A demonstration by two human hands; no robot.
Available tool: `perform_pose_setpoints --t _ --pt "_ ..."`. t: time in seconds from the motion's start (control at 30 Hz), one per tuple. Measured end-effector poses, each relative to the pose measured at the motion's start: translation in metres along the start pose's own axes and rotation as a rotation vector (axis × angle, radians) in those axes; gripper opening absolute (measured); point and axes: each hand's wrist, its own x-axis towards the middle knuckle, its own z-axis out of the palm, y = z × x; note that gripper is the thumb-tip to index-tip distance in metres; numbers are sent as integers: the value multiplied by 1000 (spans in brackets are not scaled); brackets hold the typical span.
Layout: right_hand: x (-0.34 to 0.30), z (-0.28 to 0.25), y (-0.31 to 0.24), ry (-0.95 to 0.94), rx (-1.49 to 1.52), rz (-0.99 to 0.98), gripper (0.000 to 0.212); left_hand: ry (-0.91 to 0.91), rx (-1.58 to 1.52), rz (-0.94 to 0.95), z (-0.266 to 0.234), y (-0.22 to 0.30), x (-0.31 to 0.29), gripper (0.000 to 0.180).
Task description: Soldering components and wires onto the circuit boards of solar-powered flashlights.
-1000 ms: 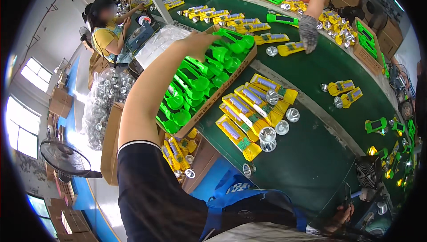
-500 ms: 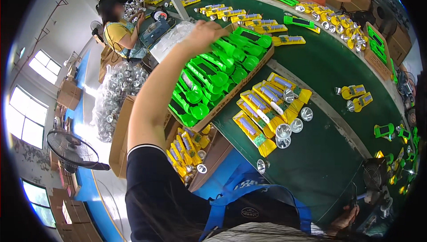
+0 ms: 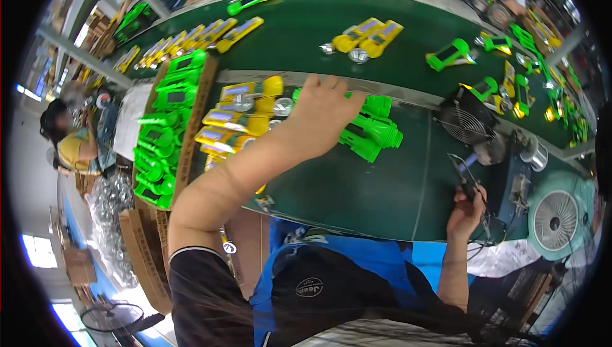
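Observation:
My left hand [image 3: 326, 117] is closed over several green plastic flashlight housings [image 3: 376, 131] at the middle of the green bench; its palm hides part of them. Low at the right, my right hand [image 3: 466, 212] grips a thin dark soldering iron [image 3: 468, 184], its tip pointing up and away. Left of my left hand lies a group of yellow flashlight bodies [image 3: 220, 119] with battery cells and silver reflectors [image 3: 282, 106]. Beyond them, a cardboard box [image 3: 203, 92] holds more green housings [image 3: 167, 127] in rows.
A small black fan [image 3: 468, 117] stands right of the housings, near a solder spool [image 3: 534, 155] and a blue box-shaped unit [image 3: 503, 187]. A teal fan [image 3: 556, 222] is at far right. Along the far belt [image 3: 299, 41] lie yellow and green parts. Co-workers sit at left and far right.
My left hand has moved right from the box to the bench, and green housings now lie under it. The view has turned right, bringing my right hand with the iron more fully into sight.

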Motion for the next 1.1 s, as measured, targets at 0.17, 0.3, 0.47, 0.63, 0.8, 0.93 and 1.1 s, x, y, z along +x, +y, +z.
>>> perform_pose_setpoints --t 0.17,0.3,0.47,0.63,0.8,0.93,1.1 --pt "2 1 -14 -34 83 71 27 -172 -221 -121 73 41 62 109" --pt "2 -6 -13 -34 70 112 30 50 -297 -122 82 56 68 115" --pt "6 -11 -18 -24 177 137 32 253 -261 93 72 84 32 53" --pt "10 11 -21 -107 9 1 38 177 -194 212 92 96 4 24" --pt "15 43 -10 -326 -314 -243 50 405 -430 147 69 63 55 34" --pt "6 81 2 -374 -197 -7 44 333 -114 -216 99 -24 175 38" --pt "10 66 34 -518 -403 -285 38 67 58 -299 146 -38 251 50"
